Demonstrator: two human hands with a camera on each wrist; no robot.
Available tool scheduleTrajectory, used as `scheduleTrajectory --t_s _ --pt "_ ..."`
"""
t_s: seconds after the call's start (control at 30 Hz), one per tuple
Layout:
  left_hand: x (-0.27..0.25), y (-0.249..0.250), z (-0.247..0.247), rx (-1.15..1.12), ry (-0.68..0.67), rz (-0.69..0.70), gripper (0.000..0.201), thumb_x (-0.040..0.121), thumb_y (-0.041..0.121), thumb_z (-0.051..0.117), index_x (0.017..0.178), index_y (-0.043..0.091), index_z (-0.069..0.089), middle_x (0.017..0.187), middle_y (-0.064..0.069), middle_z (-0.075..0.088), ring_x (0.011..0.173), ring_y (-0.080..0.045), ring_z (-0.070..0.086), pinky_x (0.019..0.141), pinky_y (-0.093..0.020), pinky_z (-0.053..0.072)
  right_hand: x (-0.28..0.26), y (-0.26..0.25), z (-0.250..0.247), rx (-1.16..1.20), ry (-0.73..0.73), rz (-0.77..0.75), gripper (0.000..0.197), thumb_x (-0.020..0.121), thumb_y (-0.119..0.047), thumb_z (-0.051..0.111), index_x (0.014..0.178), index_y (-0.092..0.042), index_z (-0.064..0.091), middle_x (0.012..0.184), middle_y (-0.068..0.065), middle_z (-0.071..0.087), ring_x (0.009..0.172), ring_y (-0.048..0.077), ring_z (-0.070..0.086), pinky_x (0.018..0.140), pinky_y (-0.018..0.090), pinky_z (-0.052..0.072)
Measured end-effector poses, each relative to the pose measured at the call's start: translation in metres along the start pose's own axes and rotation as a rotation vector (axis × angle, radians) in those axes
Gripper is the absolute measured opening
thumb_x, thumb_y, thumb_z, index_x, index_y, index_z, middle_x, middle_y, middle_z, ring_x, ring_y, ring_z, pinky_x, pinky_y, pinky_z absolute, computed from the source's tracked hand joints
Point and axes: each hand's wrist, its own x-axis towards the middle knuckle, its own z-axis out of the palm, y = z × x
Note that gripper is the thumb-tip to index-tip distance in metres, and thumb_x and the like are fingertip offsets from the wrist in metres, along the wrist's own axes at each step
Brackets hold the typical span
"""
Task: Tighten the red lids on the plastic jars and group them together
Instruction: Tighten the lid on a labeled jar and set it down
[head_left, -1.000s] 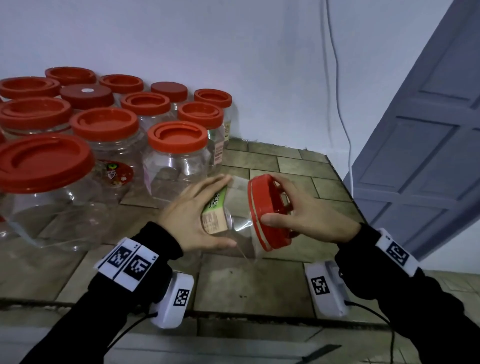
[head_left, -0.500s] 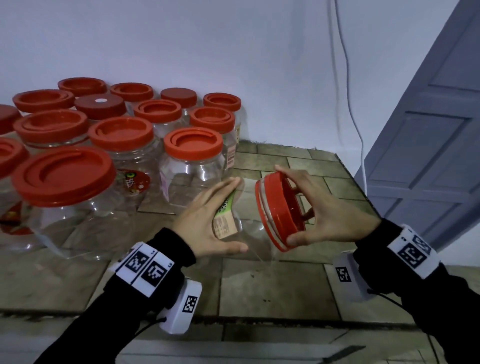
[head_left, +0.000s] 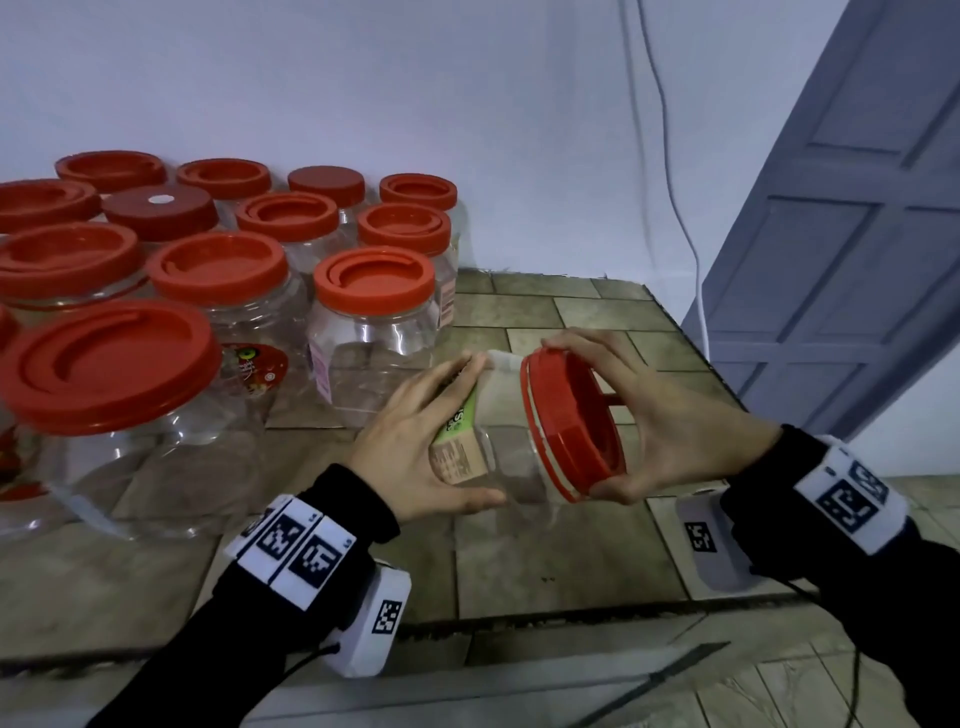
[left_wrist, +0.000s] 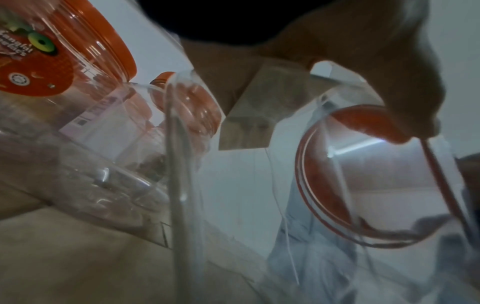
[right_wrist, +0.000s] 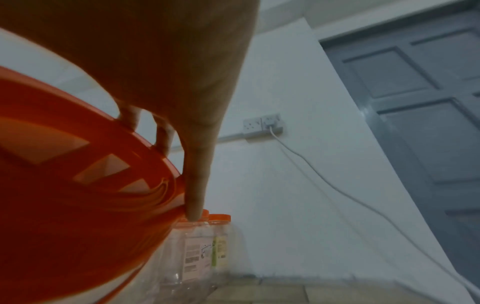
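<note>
A clear plastic jar (head_left: 506, 447) with a green and brown label lies tilted on its side above the tiled counter, mouth to the right. My left hand (head_left: 483, 431) holds its body, fingers over the top and thumb underneath. My right hand (head_left: 574, 415) grips the rim of its red lid (head_left: 582, 447), fingers on the upper edge and thumb on the lower edge. The left wrist view looks through the jar at the lid (left_wrist: 363, 185). In the right wrist view the lid (right_wrist: 64, 195) fills the left side, with my fingertips (right_wrist: 194, 185) on its edge.
Several clear jars with red lids (head_left: 374, 275) stand grouped at the back left against the white wall, a large one (head_left: 109, 364) nearest. The counter's front edge (head_left: 467, 623) runs below my wrists. A grey door (head_left: 831, 260) and a white cable (head_left: 670, 156) are at the right.
My right hand has shifted its grip round the lid, from side-on to fingers on top and thumb below. The jar's lid end has tipped up slightly. My left hand keeps its hold.
</note>
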Motion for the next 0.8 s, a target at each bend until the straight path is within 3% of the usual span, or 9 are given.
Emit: scheduleTrajectory --t_s 0.1,0.17,0.23,0.3,0.4,0.53,0.6,0.7,0.8 --pt "0.003 -0.001 0.0 0.009 -0.008 0.0 0.108 0.047 0.092 0.037 0.135 0.046 -0.005 0.148 0.012 0.013 0.134 -0.014 0.018 0.109 -0.048 0.024 0.002 -0.001 0.002 0.073 0.041 0.062 0.11 0.05 -0.057 0.072 0.141 -0.04 0.013 0.134 -0.025 0.022 0.124 0.004 0.036 0.09 0.019 0.045" --pt "0.001 0.002 0.003 0.036 0.005 -0.012 0.108 0.047 0.092 0.036 0.135 0.046 -0.005 0.151 0.006 0.015 0.135 -0.019 0.019 0.108 -0.049 0.026 0.004 -0.005 0.008 0.117 0.087 0.204 0.103 0.052 -0.071 0.059 0.14 -0.042 0.014 0.134 -0.018 0.029 0.114 0.008 0.046 0.077 0.015 0.043" --pt "-0.002 0.006 0.007 0.075 0.019 -0.011 0.106 0.049 0.092 0.035 0.136 0.045 -0.004 0.151 0.003 0.016 0.136 -0.022 0.021 0.108 -0.048 0.026 0.003 -0.011 0.015 0.218 0.113 0.358 0.097 0.052 -0.08 0.047 0.137 -0.044 0.019 0.133 -0.006 0.037 0.105 0.016 0.053 0.066 0.024 0.052" --pt "-0.003 0.007 0.009 0.098 0.031 0.004 0.106 0.05 0.091 0.034 0.137 0.043 -0.002 0.151 0.001 0.018 0.135 -0.023 0.023 0.108 -0.045 0.024 0.002 -0.015 0.015 0.305 0.103 0.429 0.094 0.052 -0.083 0.044 0.136 -0.045 0.022 0.128 -0.003 0.041 0.103 0.021 0.056 0.055 0.035 0.058" --pt "-0.002 0.001 0.006 0.052 0.011 0.016 0.106 0.049 0.092 0.037 0.137 0.046 -0.003 0.151 0.006 0.016 0.135 -0.02 0.021 0.109 -0.045 0.023 0.0 -0.012 0.008 0.177 0.074 0.317 0.103 0.051 -0.076 0.055 0.139 -0.038 0.018 0.133 -0.008 0.036 0.108 0.012 0.052 0.073 0.021 0.051" --pt "0.003 -0.006 0.002 0.002 -0.023 0.039 0.106 0.048 0.091 0.04 0.135 0.051 -0.002 0.149 0.014 0.014 0.136 -0.017 0.02 0.108 -0.052 0.027 -0.006 -0.01 0.006 0.076 0.061 0.074 0.104 0.052 -0.055 0.074 0.136 -0.044 0.013 0.13 -0.025 0.024 0.12 -0.006 0.036 0.087 0.009 0.045" --pt "0.005 -0.005 0.002 0.012 -0.026 0.034 0.106 0.047 0.092 0.039 0.135 0.051 -0.004 0.149 0.014 0.013 0.136 -0.017 0.019 0.108 -0.052 0.027 -0.005 -0.01 0.007 0.078 0.081 0.122 0.103 0.051 -0.059 0.072 0.136 -0.047 0.015 0.131 -0.026 0.025 0.116 -0.005 0.04 0.084 0.014 0.047" --pt "0.001 0.002 0.008 0.063 0.024 0.012 0.108 0.049 0.092 0.036 0.137 0.046 -0.005 0.151 0.007 0.016 0.135 -0.022 0.022 0.109 -0.049 0.025 0.0 -0.01 0.012 0.159 0.141 0.328 0.096 0.052 -0.075 0.054 0.136 -0.043 0.022 0.133 -0.009 0.038 0.105 0.008 0.052 0.082 0.029 0.045" --pt "-0.004 0.01 0.015 0.14 0.08 0.027 0.106 0.053 0.088 0.038 0.139 0.04 0.0 0.15 0.002 0.02 0.132 -0.026 0.029 0.104 -0.043 0.023 0.003 -0.02 0.013 0.275 0.121 0.545 0.096 0.06 -0.088 0.041 0.136 -0.032 0.03 0.122 0.002 0.051 0.093 0.018 0.061 0.073 0.042 0.057"
